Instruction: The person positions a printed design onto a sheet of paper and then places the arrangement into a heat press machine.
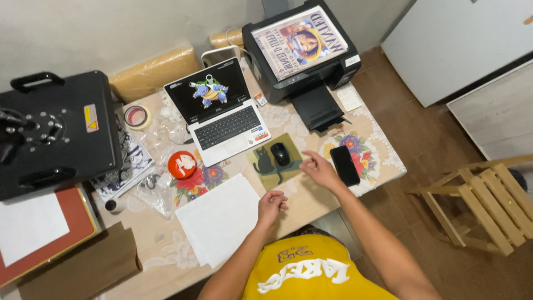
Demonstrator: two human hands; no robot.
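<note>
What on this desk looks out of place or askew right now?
Mostly clutter. The printer sits at an angle with a large poster lying on its lid. Crumpled clear plastic is strewn beside the laptop. Nothing looks spilled or broken.
</note>
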